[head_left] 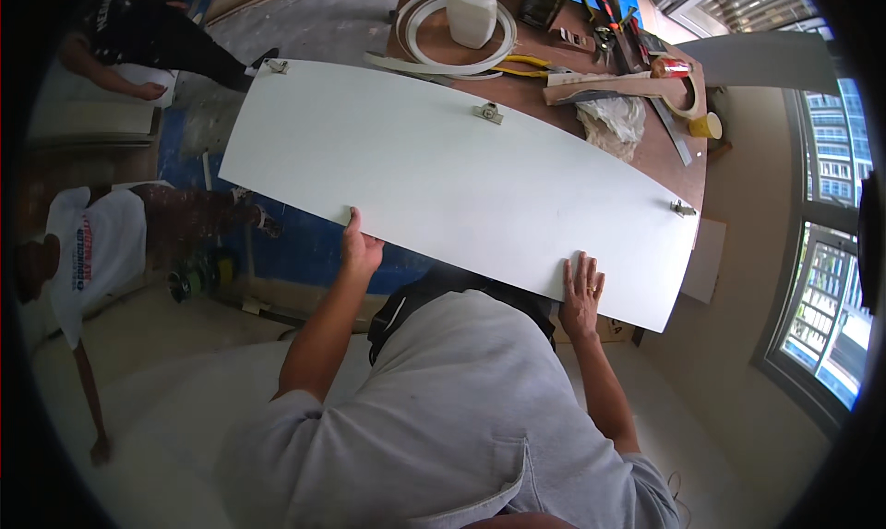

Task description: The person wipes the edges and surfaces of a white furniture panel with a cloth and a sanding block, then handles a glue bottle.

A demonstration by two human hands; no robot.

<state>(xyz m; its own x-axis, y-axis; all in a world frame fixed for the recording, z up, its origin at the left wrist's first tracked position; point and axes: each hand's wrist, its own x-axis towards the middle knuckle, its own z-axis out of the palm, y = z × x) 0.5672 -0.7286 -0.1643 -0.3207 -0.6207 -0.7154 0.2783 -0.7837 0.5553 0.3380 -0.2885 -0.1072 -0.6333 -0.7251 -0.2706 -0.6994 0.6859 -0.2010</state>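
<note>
A long white panel [443, 174] with three metal hinges, one of them at its far edge [488, 113], lies flat across a brown worktable [544, 90]. My left hand [359, 249] grips the panel's near edge, thumb on top. My right hand [581, 294] rests flat on the panel's near edge further right, fingers spread. The panel overhangs the table toward me and to the left.
On the table behind the panel lie a white plastic bottle [472, 10], a coil of white edging [452, 54], pliers, screwdrivers, a plastic bag and a yellow cup [706, 125]. Two other people sit on the floor at the left [97, 252]. Windows are at the right.
</note>
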